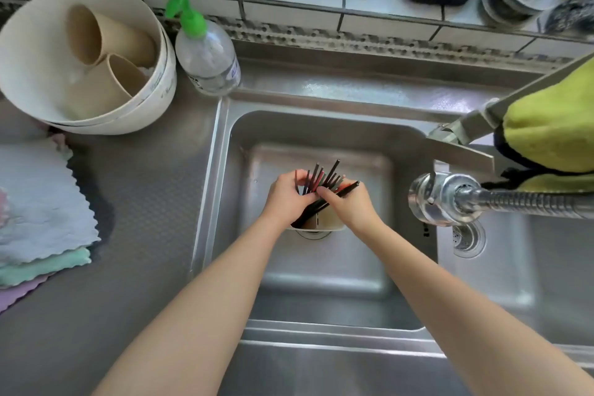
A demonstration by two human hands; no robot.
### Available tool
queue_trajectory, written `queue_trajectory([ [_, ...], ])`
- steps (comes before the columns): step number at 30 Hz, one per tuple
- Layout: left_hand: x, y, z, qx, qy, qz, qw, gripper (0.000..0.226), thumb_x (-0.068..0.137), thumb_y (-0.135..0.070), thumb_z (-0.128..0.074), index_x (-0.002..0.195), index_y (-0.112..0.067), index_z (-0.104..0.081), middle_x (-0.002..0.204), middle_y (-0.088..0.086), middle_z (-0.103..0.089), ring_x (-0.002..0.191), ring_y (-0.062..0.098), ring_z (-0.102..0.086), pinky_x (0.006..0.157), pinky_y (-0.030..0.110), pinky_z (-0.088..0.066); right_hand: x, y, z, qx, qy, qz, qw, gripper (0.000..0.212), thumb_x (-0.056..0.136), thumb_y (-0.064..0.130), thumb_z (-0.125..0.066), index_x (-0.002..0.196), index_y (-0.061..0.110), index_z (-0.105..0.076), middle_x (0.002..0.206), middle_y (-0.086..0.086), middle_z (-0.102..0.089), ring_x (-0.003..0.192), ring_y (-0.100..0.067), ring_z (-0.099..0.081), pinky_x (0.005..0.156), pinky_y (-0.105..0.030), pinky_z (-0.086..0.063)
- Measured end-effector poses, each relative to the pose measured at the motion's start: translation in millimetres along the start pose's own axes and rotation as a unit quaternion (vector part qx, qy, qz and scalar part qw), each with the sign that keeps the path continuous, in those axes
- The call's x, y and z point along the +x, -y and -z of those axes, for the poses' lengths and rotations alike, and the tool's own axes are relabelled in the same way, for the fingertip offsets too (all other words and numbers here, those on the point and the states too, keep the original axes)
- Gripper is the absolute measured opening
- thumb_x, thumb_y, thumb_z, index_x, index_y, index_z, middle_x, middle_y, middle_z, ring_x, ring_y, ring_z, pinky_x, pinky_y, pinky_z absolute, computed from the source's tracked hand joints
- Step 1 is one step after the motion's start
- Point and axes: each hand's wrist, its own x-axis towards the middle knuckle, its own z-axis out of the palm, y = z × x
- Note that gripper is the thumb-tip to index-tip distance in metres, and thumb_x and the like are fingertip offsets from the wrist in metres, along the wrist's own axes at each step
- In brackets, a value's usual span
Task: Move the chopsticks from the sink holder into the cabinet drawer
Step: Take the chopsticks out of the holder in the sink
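Head view: both forearms are seen reaching from the bottom edge up to the centre of the frame, into a steel sink point(321, 128). A cream holder point(316, 224) is stood on the sink floor over the drain, and a bundle of dark and reddish chopsticks point(323, 177) is fanned out of its top. The left hand point(286, 199) is wrapped around the left side of the bundle, its grip closed on the sticks. The right hand point(348, 202) is pressed against the right side, and its grip is closed on 1 or more black chopsticks that are tilted toward the upper right. The hands are nearly touching above the holder.

At the upper left, 2 beige cups point(106, 58) are laid inside stacked cream bowls point(151, 106) on the counter point(144, 202). A clear pump bottle point(207, 55) with a green top is stood just beside the bowls. Folded cloths point(41, 212) are piled at the left edge. At the right, a chrome faucet point(450, 199) is seen, with a yellow-green cloth point(553, 132) draped above it.
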Motion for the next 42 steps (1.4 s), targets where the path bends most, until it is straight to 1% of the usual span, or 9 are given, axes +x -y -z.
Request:
queue_trajectory([
  [4,-1.9,-3.4,-2.8,-0.003,-0.013,0.003,1.000,0.021,0.078,-0.011,-0.076,0.090,-0.028,-0.076,0.085,-0.008,-0.073,0.092,0.016,-0.067,0.086,0.032,-0.050,-1.2,-0.5,-0.8,-0.022,-0.026,0.003,0.999,0.006,0.082,0.013,-0.068,0.078,0.014,-0.072,0.071,0.003,-0.068,0.065,-0.004,-0.058,0.057,-0.007,-0.040],
  [9,-3.7,4.9,-3.6,-0.025,-0.015,0.028,0.999,0.013,0.076,-0.025,-0.075,0.088,-0.027,-0.077,0.087,-0.001,-0.076,0.092,0.023,-0.070,0.090,0.045,-0.055,-2.2,-6.2,1.2,0.006,-0.044,-0.005,0.999,0.007,0.084,0.017,-0.068,0.080,0.018,-0.074,0.069,0.008,-0.066,0.065,-0.001,-0.059,0.055,-0.004,-0.040],
  [12,-4.6,8.9,-6.3,-0.037,-0.026,0.046,0.998,0.003,0.082,-0.025,-0.071,0.083,-0.025,-0.073,0.088,0.000,-0.074,0.093,0.021,-0.068,0.094,0.045,-0.053,-2.4,-9.9,-3.9,0.031,-0.045,-0.023,0.998,0.015,0.087,0.018,-0.061,0.073,0.017,-0.066,0.071,0.002,-0.065,0.067,-0.011,-0.058,0.059,-0.009,-0.042],
  [16,-9.7,5.1,-13.1,-0.062,-0.031,0.059,0.996,0.026,0.094,-0.033,-0.055,0.088,-0.010,-0.064,0.083,-0.003,-0.070,0.087,0.016,-0.065,0.088,0.036,-0.051,-0.9,-13.8,-15.9,0.098,-0.054,-0.062,0.992,0.026,0.090,0.028,-0.052,0.069,0.019,-0.062,0.081,-0.006,-0.072,0.084,-0.024,-0.067,0.083,-0.037,-0.049],
  [23,-21.0,-28.1,-15.5,-0.100,-0.096,0.023,0.990,0.026,0.104,-0.021,-0.040,0.083,-0.006,-0.046,0.065,-0.004,-0.049,0.049,-0.011,-0.055,0.052,0.008,-0.039,-9.9,9.4,-32.3,0.026,-0.059,-0.043,0.997,0.042,0.094,0.039,-0.035,0.070,0.015,-0.061,0.068,0.001,-0.065,0.070,-0.022,-0.061,0.071,-0.038,-0.049],
  [29,-28.7,-50.0,1.7,-0.185,-0.172,-0.020,0.967,0.036,0.105,-0.024,-0.040,0.069,-0.018,-0.038,0.060,0.002,-0.036,0.051,0.016,-0.038,0.050,0.020,-0.040,-31.0,35.1,-24.0,-0.003,-0.055,0.026,0.998,0.057,0.081,0.056,-0.025,0.078,0.010,-0.058,0.076,-0.001,-0.067,0.075,-0.026,-0.062,0.073,-0.041,-0.050],
  [32,-44.4,-64.0,13.2,-0.195,-0.205,-0.057,0.957,0.038,0.103,-0.028,-0.040,0.066,-0.022,-0.036,0.053,-0.007,-0.035,0.052,0.015,-0.036,0.055,0.031,-0.035,-48.1,49.7,-17.5,0.009,-0.047,0.084,0.995,0.050,0.092,0.041,-0.032,0.079,-0.002,-0.052,0.076,-0.017,-0.063,0.072,-0.035,-0.058,0.065,-0.045,-0.050],
  [36,-76.3,-82.2,27.0,-0.203,-0.227,-0.083,0.949,0.037,0.105,-0.025,-0.038,0.069,-0.018,-0.034,0.057,-0.001,-0.032,0.054,0.014,-0.036,0.057,0.026,-0.036,-77.7,73.0,-7.0,0.021,-0.044,0.166,0.985,0.047,0.092,0.035,-0.033,0.076,-0.007,-0.046,0.069,-0.027,-0.055,0.064,-0.040,-0.047,0.059,-0.046,-0.042],
  [42,-126.6,-95.8,31.3,-0.233,-0.248,-0.073,0.938,0.040,0.105,-0.027,-0.038,0.069,-0.012,-0.034,0.055,0.000,-0.029,0.051,0.012,-0.033,0.053,0.021,-0.036,-116.8,89.8,14.2,0.005,-0.036,0.178,0.983,0.042,0.090,0.042,-0.030,0.071,0.007,-0.043,0.056,-0.003,-0.050,0.057,-0.027,-0.050,0.059,-0.042,-0.045],
])
